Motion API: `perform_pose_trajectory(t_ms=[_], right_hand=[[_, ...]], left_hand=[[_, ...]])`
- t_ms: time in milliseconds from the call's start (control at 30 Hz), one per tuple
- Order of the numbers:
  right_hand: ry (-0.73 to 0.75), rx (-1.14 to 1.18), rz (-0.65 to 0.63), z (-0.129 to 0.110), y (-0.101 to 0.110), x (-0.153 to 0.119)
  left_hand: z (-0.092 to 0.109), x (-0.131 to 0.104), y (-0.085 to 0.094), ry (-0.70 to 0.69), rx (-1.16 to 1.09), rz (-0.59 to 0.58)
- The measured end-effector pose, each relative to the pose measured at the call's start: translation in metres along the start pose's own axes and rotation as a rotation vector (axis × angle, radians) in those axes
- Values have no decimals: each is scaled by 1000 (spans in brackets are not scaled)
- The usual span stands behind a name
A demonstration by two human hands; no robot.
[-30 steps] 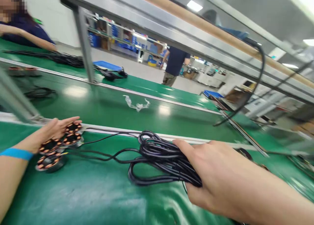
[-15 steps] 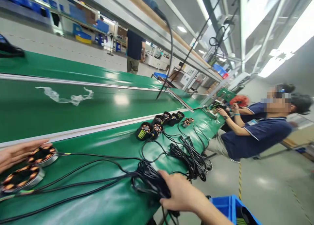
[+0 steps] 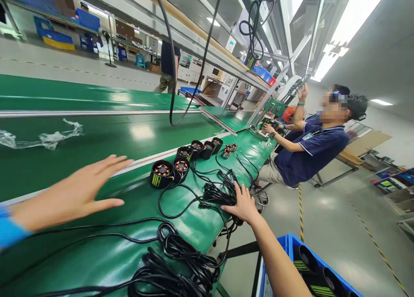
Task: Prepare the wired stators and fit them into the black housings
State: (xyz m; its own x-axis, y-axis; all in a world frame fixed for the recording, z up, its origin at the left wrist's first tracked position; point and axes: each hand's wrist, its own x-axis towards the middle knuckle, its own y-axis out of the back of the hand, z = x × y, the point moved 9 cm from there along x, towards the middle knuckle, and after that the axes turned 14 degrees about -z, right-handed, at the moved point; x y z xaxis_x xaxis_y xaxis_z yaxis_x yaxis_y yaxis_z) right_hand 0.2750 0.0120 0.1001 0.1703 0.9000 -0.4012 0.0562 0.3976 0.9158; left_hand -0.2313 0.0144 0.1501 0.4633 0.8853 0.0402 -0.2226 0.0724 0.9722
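Observation:
My left hand (image 3: 79, 191) is open over the green mat, thumb and fingers stretched out, holding nothing. My right hand (image 3: 242, 205) lies with spread fingers at the edge of a coiled black cable bundle (image 3: 220, 193), touching it. Nearer to me, another heap of coiled black cables (image 3: 174, 266) rests on the mat. Beyond my left hand stand several black round motor housings (image 3: 161, 171) with copper windings inside, their leads running toward the far bundle. Small bare copper-wound stators (image 3: 229, 150) sit farther along.
A blue crate (image 3: 287, 254) with black housings stands below the bench at right. Clear plastic scraps (image 3: 51, 138) lie on the sunken green belt (image 3: 106, 133). Two co-workers in navy shirts (image 3: 310, 152) sit farther along. Black cables (image 3: 171, 72) hang from the overhead frame.
My right hand has let go of the near cable bundle and moved to the farther one. My left hand has left the copper-wound stators, now out of sight. The view has shifted right.

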Motion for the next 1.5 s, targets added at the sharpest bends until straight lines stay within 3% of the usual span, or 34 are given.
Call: perform_pose_trajectory(t_ms=[100,233,333,467,667,867,967,1033,1100,1167,1233,1367,1433,1500], right_hand=[[12,2,-56,11,-2,20],[-37,-27,9,29,15,35],[-96,-19,55,48,25,52],[-201,-5,101,80,35,78],[-344,77,94,123,46,110],[-477,167,136,150,54,121],[-487,165,186,149,66,121],[-405,116,251,132,83,121],[-273,55,331,95,105,120],[-82,12,441,37,126,113],[175,-13,550,-40,140,99],[656,-106,523,-190,126,73],[741,-137,406,-234,110,75],[702,-122,288,-250,100,89]], left_hand=[[51,76,-23,-98,85,-139],[76,139,-53,-206,57,-269],[77,159,-63,-238,6,-255],[81,171,-68,-137,-2,-207],[112,204,-73,-37,-3,-185],[133,250,-76,5,-31,-197],[139,267,-77,11,-45,-219],[142,272,-76,9,-63,-239],[141,269,-72,3,-89,-253],[137,257,-65,11,-111,-248],[130,236,-58,38,-118,-233],[111,175,-54,83,-97,-231],[98,139,-58,67,-72,-241],[86,101,-62,22,-38,-226]])
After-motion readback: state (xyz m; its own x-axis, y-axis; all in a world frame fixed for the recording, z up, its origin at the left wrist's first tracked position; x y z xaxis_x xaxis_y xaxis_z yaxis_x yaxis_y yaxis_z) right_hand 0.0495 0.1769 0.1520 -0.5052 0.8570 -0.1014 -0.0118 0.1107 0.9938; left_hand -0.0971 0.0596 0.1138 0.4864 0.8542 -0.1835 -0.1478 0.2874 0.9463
